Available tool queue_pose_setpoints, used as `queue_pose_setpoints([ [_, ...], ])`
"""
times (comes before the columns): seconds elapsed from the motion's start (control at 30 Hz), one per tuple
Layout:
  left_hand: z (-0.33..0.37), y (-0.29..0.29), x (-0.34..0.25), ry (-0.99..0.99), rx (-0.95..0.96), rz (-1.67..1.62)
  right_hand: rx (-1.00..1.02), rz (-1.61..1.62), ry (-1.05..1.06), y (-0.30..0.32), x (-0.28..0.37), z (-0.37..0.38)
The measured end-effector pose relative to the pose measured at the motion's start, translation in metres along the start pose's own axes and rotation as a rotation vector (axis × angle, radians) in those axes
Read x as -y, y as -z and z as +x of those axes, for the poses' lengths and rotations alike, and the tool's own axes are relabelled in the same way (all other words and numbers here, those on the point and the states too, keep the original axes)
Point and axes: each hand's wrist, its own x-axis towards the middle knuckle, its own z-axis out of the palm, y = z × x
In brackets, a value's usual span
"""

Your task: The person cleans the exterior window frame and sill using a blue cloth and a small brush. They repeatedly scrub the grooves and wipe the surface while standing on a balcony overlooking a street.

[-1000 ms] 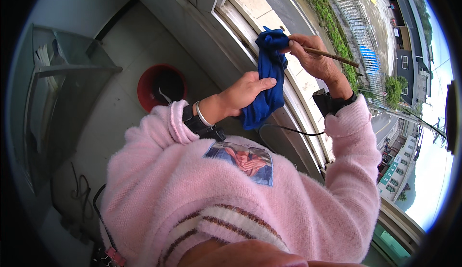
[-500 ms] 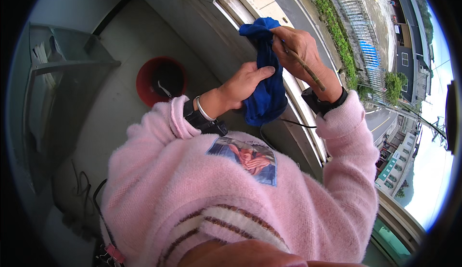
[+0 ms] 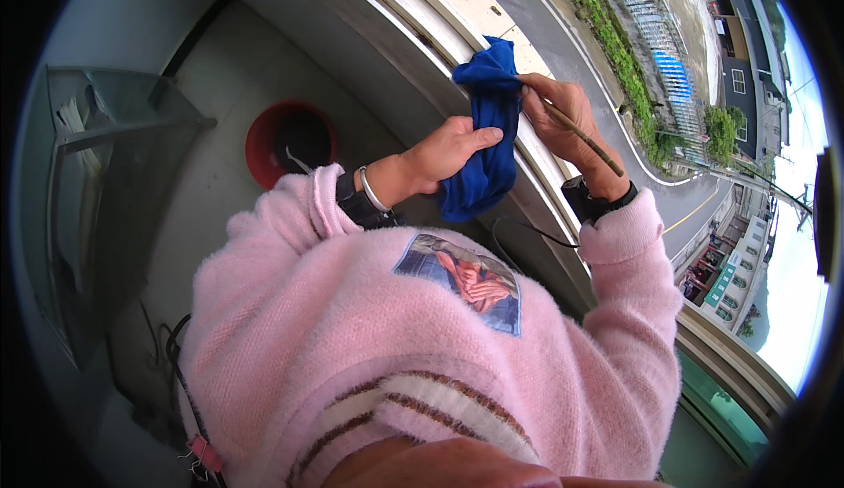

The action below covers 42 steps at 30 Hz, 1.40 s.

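A blue cloth [image 3: 483,171] hangs in folds between my two hands, beside the window ledge. My left hand [image 3: 444,152] grips its middle, thumb laid across the front. Higher up, my right hand [image 3: 563,119] pinches the cloth's edge between its fingertips. The same hand also holds a thin brown stick [image 3: 585,136], which slants down across the palm toward the wrist. The stick's upper end is hidden by the fingers and cloth.
A window track [image 3: 422,22] runs along my right, with a road [image 3: 563,40] outside. A red bucket [image 3: 257,147] with a dark inside stands on the floor to the left. Farther left is a glass-sided cabinet [image 3: 132,124] holding papers. A black cable [image 3: 536,233] loops near the ledge.
My right hand has moved down and slightly right, with the stick and cloth edge still in it. The left hand keeps its hold on the cloth. My view has shifted a little.
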Motion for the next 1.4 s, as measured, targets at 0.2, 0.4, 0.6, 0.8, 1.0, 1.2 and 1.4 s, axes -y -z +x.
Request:
queue_pose_setpoints([
  [0.2,0.001,-0.006,-0.001,-0.155,0.043,0.220,-0.110,0.528,-0.114,0.012,-0.013,-0.015],
  [0.4,-0.008,-0.008,-0.015,-0.286,0.035,0.333,-0.363,0.914,-0.085,0.033,-0.024,-0.029],
  [0.6,0.009,-0.010,-0.036,-0.381,-0.061,0.398,-0.468,1.157,0.005,0.059,-0.043,-0.049],
  [0.8,0.023,-0.015,-0.061,-0.630,-0.176,0.241,-0.376,0.879,0.013,0.063,-0.052,-0.073],
  [1.0,0.024,-0.030,-0.056,-0.556,0.028,0.465,-0.697,0.943,0.059,0.043,-0.050,-0.064],
  [1.2,0.030,-0.035,-0.061,-0.644,-0.198,0.507,-0.643,1.241,0.242,0.084,-0.053,-0.068],
  [1.4,0.041,-0.039,-0.078,-0.865,-0.137,0.315,-0.837,1.043,0.076,0.089,-0.050,-0.070],
])
